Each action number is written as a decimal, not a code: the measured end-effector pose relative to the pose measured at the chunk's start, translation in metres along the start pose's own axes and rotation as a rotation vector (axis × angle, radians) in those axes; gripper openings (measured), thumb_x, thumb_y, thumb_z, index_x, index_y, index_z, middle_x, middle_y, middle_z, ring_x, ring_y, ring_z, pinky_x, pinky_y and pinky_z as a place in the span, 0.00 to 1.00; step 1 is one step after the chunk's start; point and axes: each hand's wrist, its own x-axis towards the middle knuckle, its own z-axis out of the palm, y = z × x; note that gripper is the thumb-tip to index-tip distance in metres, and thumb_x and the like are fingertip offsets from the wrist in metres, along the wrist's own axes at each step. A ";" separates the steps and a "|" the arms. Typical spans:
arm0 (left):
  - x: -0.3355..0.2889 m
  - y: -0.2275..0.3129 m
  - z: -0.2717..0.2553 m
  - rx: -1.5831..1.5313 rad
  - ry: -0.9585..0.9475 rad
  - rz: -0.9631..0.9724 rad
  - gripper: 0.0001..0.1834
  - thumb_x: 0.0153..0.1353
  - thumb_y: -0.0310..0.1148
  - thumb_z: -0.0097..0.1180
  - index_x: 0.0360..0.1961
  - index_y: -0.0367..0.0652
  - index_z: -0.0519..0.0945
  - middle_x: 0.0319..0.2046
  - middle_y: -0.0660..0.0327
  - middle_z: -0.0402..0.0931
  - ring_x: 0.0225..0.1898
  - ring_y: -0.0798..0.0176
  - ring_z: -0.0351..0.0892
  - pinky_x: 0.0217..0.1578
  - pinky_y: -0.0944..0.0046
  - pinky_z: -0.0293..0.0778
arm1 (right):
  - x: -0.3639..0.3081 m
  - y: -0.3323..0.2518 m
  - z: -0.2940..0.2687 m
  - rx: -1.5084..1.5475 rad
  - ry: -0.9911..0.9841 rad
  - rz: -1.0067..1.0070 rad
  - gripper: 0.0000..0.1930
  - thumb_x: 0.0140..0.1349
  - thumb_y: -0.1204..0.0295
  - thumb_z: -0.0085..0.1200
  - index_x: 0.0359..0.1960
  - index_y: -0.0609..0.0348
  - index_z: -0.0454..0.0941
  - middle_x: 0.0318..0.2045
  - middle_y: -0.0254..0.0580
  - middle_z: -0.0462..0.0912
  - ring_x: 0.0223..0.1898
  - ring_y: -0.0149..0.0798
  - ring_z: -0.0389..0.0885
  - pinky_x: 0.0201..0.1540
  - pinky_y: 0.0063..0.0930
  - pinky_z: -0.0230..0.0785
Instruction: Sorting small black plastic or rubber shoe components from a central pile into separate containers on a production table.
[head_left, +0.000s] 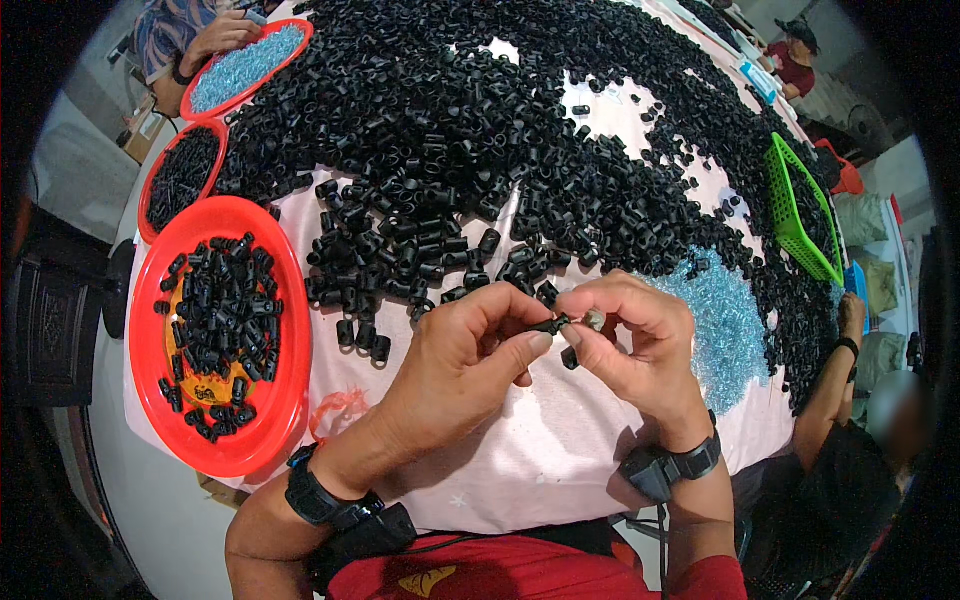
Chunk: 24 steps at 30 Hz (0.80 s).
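Just above the near part of the table, my two hands meet at the fingertips. Between thumb and index finger my left hand [465, 355] pinches a small black plastic piece [548, 326]. My right hand [640, 345] is closed too, its thumb and index tips at the far end of that piece; what exactly they grip is hidden. A pale greyish bit [594, 319] shows at the right fingers. Below the right thumb is a black cylindrical part [569, 357]; I cannot tell whether it is held. Loose black cylindrical parts [430, 245] lie just beyond my hands.
A red oval tray [145, 330] of black parts stands at left. Behind it are a red basin [149, 215] of thin black pieces and another red tray [190, 110] of clear-blue pieces. Clear-blue pieces [715, 325] lie at right, near a green basket [790, 215]. Other people sit around the table.
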 end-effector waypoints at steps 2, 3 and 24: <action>0.000 0.001 0.000 0.016 0.002 -0.004 0.09 0.69 0.28 0.62 0.48 0.38 0.80 0.33 0.69 0.79 0.30 0.78 0.78 0.29 0.76 0.72 | -0.002 0.001 -0.002 0.012 -0.017 0.028 0.11 0.57 0.79 0.64 0.42 0.59 0.87 0.33 0.37 0.86 0.30 0.27 0.80 0.24 0.21 0.67; 0.000 0.002 0.000 0.018 -0.001 -0.008 0.09 0.68 0.27 0.62 0.47 0.38 0.80 0.33 0.69 0.79 0.31 0.78 0.78 0.30 0.76 0.72 | -0.003 0.002 -0.002 0.026 -0.036 0.055 0.11 0.57 0.78 0.64 0.42 0.59 0.87 0.33 0.37 0.86 0.31 0.28 0.80 0.24 0.21 0.67; -0.005 0.001 0.003 0.480 0.092 0.366 0.04 0.64 0.22 0.61 0.39 0.34 0.82 0.21 0.64 0.78 0.23 0.76 0.76 0.25 0.71 0.71 | 0.003 -0.004 -0.004 -0.106 -0.113 -0.203 0.08 0.52 0.83 0.65 0.35 0.62 0.84 0.32 0.43 0.86 0.31 0.40 0.83 0.34 0.30 0.75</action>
